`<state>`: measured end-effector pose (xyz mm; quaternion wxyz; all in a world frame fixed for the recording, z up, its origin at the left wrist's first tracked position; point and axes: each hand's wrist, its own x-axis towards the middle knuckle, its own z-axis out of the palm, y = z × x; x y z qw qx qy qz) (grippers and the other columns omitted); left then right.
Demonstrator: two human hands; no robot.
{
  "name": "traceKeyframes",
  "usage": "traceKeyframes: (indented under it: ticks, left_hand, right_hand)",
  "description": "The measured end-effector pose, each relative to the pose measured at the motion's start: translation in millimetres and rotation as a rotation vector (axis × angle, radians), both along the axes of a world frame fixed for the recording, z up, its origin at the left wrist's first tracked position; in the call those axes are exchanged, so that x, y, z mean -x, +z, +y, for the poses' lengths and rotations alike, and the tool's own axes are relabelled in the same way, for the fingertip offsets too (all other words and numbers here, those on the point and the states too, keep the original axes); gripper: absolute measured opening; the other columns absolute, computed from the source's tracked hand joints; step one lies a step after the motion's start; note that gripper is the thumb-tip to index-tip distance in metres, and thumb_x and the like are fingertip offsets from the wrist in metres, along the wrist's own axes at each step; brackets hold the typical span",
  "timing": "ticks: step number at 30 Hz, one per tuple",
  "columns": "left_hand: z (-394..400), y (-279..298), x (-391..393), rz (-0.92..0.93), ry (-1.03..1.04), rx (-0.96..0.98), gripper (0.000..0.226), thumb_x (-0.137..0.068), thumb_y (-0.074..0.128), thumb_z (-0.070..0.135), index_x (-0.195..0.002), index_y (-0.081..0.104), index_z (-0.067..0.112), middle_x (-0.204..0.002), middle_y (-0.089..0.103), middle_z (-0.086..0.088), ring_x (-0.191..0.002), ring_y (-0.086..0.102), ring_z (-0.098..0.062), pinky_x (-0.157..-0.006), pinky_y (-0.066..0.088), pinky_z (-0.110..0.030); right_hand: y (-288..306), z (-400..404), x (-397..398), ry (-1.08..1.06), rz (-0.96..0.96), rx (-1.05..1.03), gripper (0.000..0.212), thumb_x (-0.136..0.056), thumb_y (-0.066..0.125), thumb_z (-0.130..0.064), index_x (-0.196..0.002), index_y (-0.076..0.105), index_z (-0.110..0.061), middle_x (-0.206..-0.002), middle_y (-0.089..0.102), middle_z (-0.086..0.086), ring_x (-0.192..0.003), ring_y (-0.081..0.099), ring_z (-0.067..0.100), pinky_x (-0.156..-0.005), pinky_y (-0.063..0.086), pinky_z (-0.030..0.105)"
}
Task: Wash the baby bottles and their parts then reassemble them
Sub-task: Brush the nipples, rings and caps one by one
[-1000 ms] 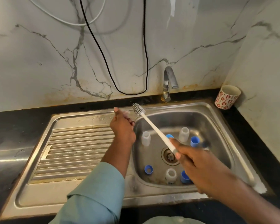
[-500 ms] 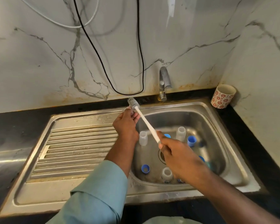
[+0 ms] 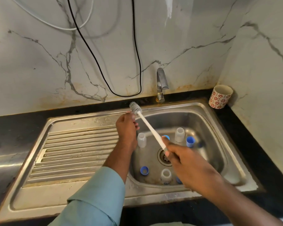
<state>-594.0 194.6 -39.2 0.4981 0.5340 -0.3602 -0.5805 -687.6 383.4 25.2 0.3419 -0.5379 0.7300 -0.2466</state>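
Stainless steel forms the ribbed draining board [image 3: 75, 149] at the left, which lies bare of bottle parts, presumably kept free as a place for washed pieces. Just right of it the left hand [image 3: 127, 129] is raised over the basin's near-left edge, its fingers curled close beside the neck of the brush; whether something small is pinched there or the bristles are merely being touched cannot be told. A long white bottle brush with a pale bristled head [image 3: 136, 109] is held slantwise, head up and to the left above the sink rim [image 3: 207, 110], so that the bristles meet the left hand rather than the water. Its lower handle end is gripped by the right hand [image 3: 188, 167], fingers wrapped round it, held over the drain. Below and between the hands, in the steel basin, the task's pieces are scattered: a small clear plastic bottle [image 3: 141, 139] stands just beside the left wrist, a second clear bottle [image 3: 179, 134] stands farther right, and a third [image 3: 166, 176] stands near the front, under the right hand. Blue screw rings [image 3: 144, 170] lie among them, one [image 3: 190, 141] at the right of the second bottle. All appear apart from both hands and still unassembled. Behind, a chrome tap [image 3: 161, 85] shows no running water, and a floral-patterned cup [image 3: 220, 96] stands in the far right corner.
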Motion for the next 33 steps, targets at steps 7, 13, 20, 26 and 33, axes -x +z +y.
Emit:
traceKeyframes:
  ticks: [7, 13, 20, 26, 33]
  left_hand:
    - [-10.5, 6.2, -16.5, 0.019, 0.114, -0.018, 0.026, -0.101, 0.053, 0.017, -0.076, 0.060, 0.015, -0.062, 0.054, 0.000, -0.055, 0.047, -0.010, -0.051, 0.039, -0.025]
    - [0.6, 3.3, -16.1, 0.028, 0.092, -0.005, 0.023, -0.102, 0.054, 0.019, -0.083, 0.066, 0.013, -0.069, 0.060, -0.001, -0.057, 0.051, -0.009, -0.054, 0.044, -0.023]
    - [-13.1, 5.3, -46.8, -0.020, 0.061, 0.047, 0.026, -0.104, 0.044, 0.017, -0.082, 0.058, 0.016, -0.065, 0.049, 0.001, -0.053, 0.042, -0.008, -0.050, 0.036, -0.025]
    - [-14.0, 3.7, -44.1, -0.095, 0.057, 0.141, 0.036, -0.104, 0.046, 0.036, -0.076, 0.059, 0.019, -0.067, 0.056, 0.005, -0.066, 0.049, -0.012, -0.065, 0.039, -0.031]
    - [-21.5, 4.2, -45.2, -0.046, 0.191, 0.070, 0.033, -0.104, 0.047, 0.038, -0.082, 0.064, 0.019, -0.073, 0.059, 0.002, -0.072, 0.053, -0.014, -0.068, 0.043, -0.030]
  right_hand:
    - [12.8, 11.1, 4.6, 0.028, -0.054, -0.027, 0.039, -0.104, 0.038, -0.032, -0.139, 0.039, -0.048, -0.062, 0.051, -0.004, -0.043, 0.043, 0.003, -0.047, 0.039, 0.017]
    - [3.7, -10.0, -2.5, 0.055, 0.032, -0.035, 0.038, -0.105, 0.034, -0.032, -0.141, 0.039, -0.044, -0.068, 0.051, -0.003, -0.047, 0.041, 0.005, -0.045, 0.035, 0.018]
    - [30.8, -11.5, 16.0, 0.065, -0.124, -0.149, 0.032, -0.103, 0.040, -0.034, -0.131, 0.047, -0.047, -0.067, 0.056, -0.010, -0.043, 0.042, 0.007, -0.041, 0.040, 0.021]
    - [37.7, -11.7, 8.1, 0.087, -0.105, -0.116, 0.036, -0.103, 0.041, -0.033, -0.136, 0.043, -0.047, -0.072, 0.057, 0.002, -0.045, 0.044, 0.011, -0.041, 0.041, 0.023]
    - [35.3, -6.5, -6.7, 0.118, -0.176, -0.118, 0.031, -0.103, 0.039, -0.031, -0.130, 0.048, -0.044, -0.060, 0.055, -0.022, -0.040, 0.039, 0.005, -0.040, 0.038, 0.019]
